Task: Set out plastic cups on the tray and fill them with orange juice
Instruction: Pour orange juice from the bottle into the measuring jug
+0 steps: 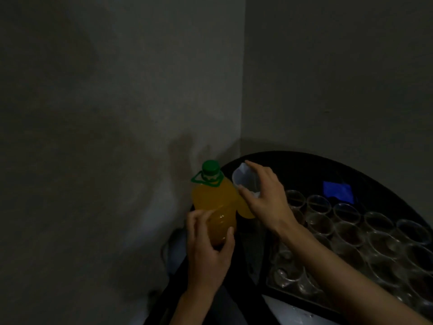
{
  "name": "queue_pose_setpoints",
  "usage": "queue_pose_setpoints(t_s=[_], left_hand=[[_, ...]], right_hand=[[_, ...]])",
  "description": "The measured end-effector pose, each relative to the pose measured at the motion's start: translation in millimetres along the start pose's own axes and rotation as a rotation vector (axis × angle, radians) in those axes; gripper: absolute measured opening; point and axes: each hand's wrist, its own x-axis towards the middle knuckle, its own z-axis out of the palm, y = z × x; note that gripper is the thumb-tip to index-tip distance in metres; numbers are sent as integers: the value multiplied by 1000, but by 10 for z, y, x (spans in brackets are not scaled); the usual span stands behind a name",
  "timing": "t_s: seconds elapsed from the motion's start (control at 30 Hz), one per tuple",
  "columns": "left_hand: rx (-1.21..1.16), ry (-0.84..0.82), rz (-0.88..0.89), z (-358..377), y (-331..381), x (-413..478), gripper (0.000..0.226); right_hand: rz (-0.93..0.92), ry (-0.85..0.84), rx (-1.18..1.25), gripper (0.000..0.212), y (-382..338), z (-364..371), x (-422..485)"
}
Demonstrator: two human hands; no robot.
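A bottle of orange juice (214,202) with a green cap (210,167) stands at the left edge of the dark round table. My left hand (208,249) grips its lower body. My right hand (264,195) holds a white plastic cup (243,178) tilted on its side beside the bottle's shoulder. Several clear plastic cups (346,231) stand packed together on a dark tray (295,295) to the right, under my right forearm. The cups look empty in the dim light.
The round table (293,165) sits in a corner between two grey walls. A blue object (338,191) lies on the table behind the cups. The room is dim.
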Motion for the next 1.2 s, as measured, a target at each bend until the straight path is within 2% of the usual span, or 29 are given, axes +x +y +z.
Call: queue_pose_setpoints(t_s=[0.07, 0.1, 0.2, 0.37, 0.43, 0.53, 0.8, 1.2], left_hand=[[51, 120, -98, -13, -209, 19, 69], [74, 128, -157, 3, -315, 35, 84], [42, 9, -327, 65, -515, 120, 125], [-97, -228, -384, 119, -679, 391, 148], [-96, -300, -394, 108, -700, 497, 151], [-50, -293, -346, 118, -754, 595, 144], [10, -305, -305, 131, -908, 757, 128], [71, -349, -349, 74, -868, 797, 137]], right_hand=[[-54, 31, -37, 42, -189, 93, 156], [-92, 40, -46, 38, -291, 124, 237], [-188, -54, -150, 39, -591, 180, 472], [-214, -222, -439, 47, -786, 254, 748], [-224, -248, -511, 48, -798, 274, 790], [-197, -247, -586, 41, -779, 307, 818], [-198, -311, -495, 35, -719, 343, 817], [-240, -304, -498, 36, -653, 381, 847]])
